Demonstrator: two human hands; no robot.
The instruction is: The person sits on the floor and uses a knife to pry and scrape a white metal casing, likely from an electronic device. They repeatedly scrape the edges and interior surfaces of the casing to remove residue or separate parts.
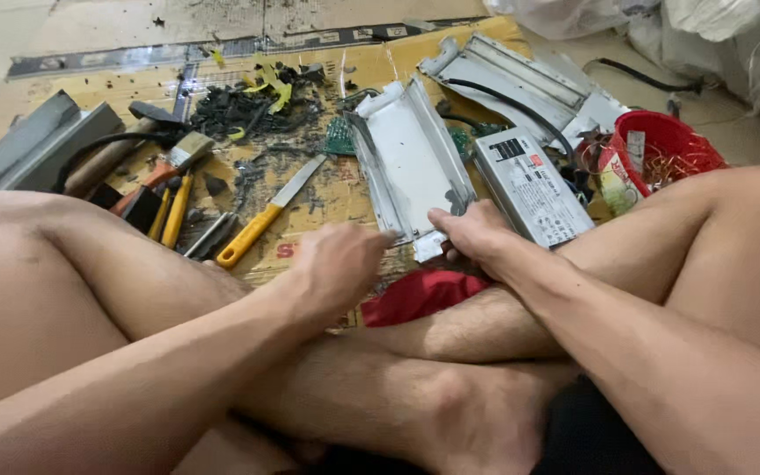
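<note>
1. Down on the floor, a person sits cross-legged over a sheet of brown cardboard [345, 189] strewn with tools and scrap.
2. The right hand [477, 233] grips the near end of a long white metal channel housing [411, 158], fingers closed over its lower right corner; the housing lies open side up on the cardboard, running away from the person.
3. The left hand [336, 268] sits curled in a loose fist just left of the housing's near end; whether it touches the metal or holds anything cannot be told.
4. A grey boxed power unit [529, 185] lies just beside the housing on its right, close to the right hand.
5. A red basket [675, 145] of scrap bits stands further right, by the right knee.
6. A yellow-handled knife [266, 215] lies left of the housing, with yellow-handled pliers [169, 207] further left.
7. A heap of black debris [239, 110] sits at the far side of the cardboard, and a second white housing [512, 79] lies beyond the first.
</note>
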